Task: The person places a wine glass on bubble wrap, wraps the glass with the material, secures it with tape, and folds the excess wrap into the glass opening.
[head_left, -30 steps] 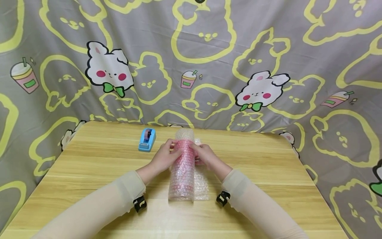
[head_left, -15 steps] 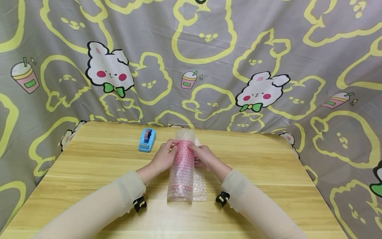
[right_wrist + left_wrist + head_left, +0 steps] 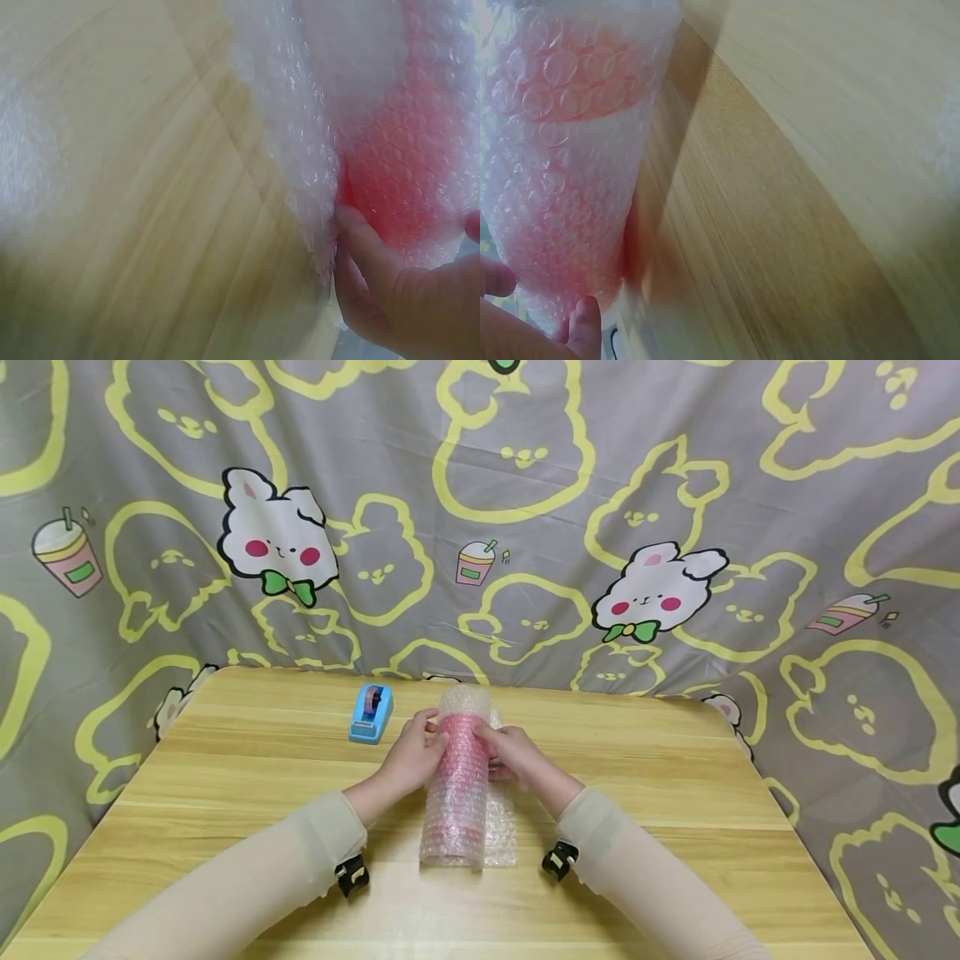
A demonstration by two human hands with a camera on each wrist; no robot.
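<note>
A pink-and-white cylindrical thing in bubble wrap (image 3: pixel 455 802) lies lengthwise on the table, pointing away from me. A loose flap of the bubble wrap (image 3: pixel 501 831) sticks out flat along its right side. My left hand (image 3: pixel 411 756) holds the roll's left side toward the far end, thumb and fingers spread around it. On the opposite side, my right hand (image 3: pixel 517 755) grips the roll with its thumb on top and fingers low by the flap. The right wrist view shows those fingers (image 3: pixel 360 247) curled at the wrap's edge. Whatever is inside shows only as pink through the bubbles.
A blue tape dispenser (image 3: pixel 371 714) with a roll of tape stands behind and left of my left hand. The wooden table (image 3: pixel 645 877) ends at a grey curtain (image 3: pixel 405 460) printed with cartoon rabbits. Each wrist wears a small black camera.
The roll has turned or shifted slightly left, and less of the flap shows at its right. My left thumb has drawn back from its top to its left side.
</note>
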